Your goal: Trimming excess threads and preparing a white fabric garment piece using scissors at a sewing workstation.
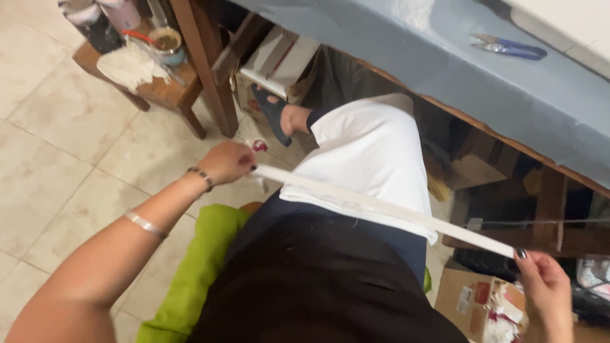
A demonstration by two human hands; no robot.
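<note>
Person is sitting, stretching a white strip [381, 206] taut across the lap, over white cloth [368, 152] on the knee. Left hand [229, 162] is pinching one end w/ fingers closed; right hand [546, 286] is gripping the other end near a cardboard box [467, 298]. Blue scissors [508, 46] are lying on the table [381, 44] above, well apart.

Blue-grey table [406, 57] bears blue snips [508, 46].
</note>
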